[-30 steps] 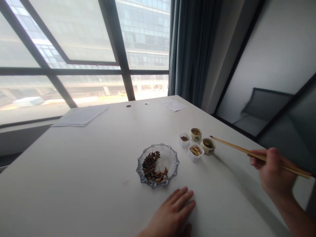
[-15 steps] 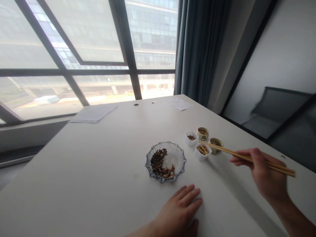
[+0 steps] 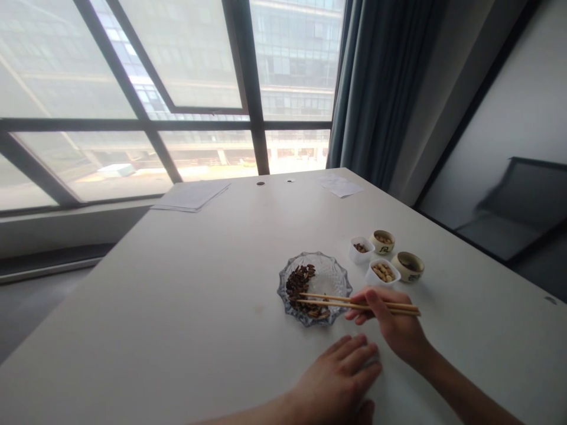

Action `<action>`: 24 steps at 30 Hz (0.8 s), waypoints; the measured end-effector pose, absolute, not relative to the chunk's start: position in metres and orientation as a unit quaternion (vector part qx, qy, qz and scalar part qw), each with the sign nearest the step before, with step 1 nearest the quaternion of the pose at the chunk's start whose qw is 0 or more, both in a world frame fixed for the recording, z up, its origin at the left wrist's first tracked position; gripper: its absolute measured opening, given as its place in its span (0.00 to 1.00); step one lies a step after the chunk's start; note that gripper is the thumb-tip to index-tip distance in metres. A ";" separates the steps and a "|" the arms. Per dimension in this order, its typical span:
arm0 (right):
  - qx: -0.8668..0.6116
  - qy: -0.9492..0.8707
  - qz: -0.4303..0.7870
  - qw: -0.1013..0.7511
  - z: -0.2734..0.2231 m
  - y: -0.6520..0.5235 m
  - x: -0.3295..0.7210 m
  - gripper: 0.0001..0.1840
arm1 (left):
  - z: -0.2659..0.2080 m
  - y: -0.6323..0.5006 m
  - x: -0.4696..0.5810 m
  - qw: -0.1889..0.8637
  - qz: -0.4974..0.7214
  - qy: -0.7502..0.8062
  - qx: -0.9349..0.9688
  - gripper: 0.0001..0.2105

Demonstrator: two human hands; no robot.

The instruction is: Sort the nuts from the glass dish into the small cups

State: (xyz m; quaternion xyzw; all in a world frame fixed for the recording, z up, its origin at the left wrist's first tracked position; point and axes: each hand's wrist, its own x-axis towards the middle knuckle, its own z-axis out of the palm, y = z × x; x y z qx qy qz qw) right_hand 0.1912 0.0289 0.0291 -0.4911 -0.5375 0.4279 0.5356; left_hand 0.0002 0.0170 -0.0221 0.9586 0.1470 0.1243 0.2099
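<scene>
My right hand (image 3: 394,321) is closed around a pair of wooden chopsticks (image 3: 354,302). Their tips, slightly apart, are over the dark brown seeds or shells (image 3: 299,282) in a scalloped glass bowl (image 3: 346,277); whether they touch any is too small to tell. My left hand (image 3: 341,375) lies on the table near the bowl's front, fingers stretched out, holding nothing. Beyond my right hand is a white cup (image 3: 371,280) of peanuts (image 3: 383,272). Beside it stand another white cup (image 3: 357,256) with dark bits and two small ceramic cups (image 3: 383,247) with contents.
The white table (image 3: 199,307) reaches to the window. Papers (image 3: 190,196) lie at its far left and a crumpled sheet (image 3: 340,185) at its far right. Two small round fittings (image 3: 261,183) are set near the far edge. A dark curtain (image 3: 367,88) hangs behind.
My right hand has moved left with the chopsticks, from over the small cups to over the glass bowl. The view has turned slightly left. My left hand stays flat on the table.
</scene>
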 end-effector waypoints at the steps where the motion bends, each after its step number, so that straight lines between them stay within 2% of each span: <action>1: -0.494 -0.532 0.431 0.536 0.027 0.029 0.191 0.27 | -0.022 0.017 0.000 0.213 0.122 0.148 0.958 0.24; 11: -0.523 -0.435 0.419 0.602 0.025 0.026 0.178 0.28 | -0.021 0.017 0.000 0.235 0.127 0.149 0.952 0.25; 19: -0.518 -0.426 0.390 0.631 0.021 0.032 0.201 0.30 | -0.032 0.015 0.002 0.212 0.142 0.159 0.954 0.26; 24: -0.516 -0.446 0.376 0.627 0.034 0.023 0.198 0.27 | -0.035 0.015 0.003 0.201 0.139 0.161 0.956 0.27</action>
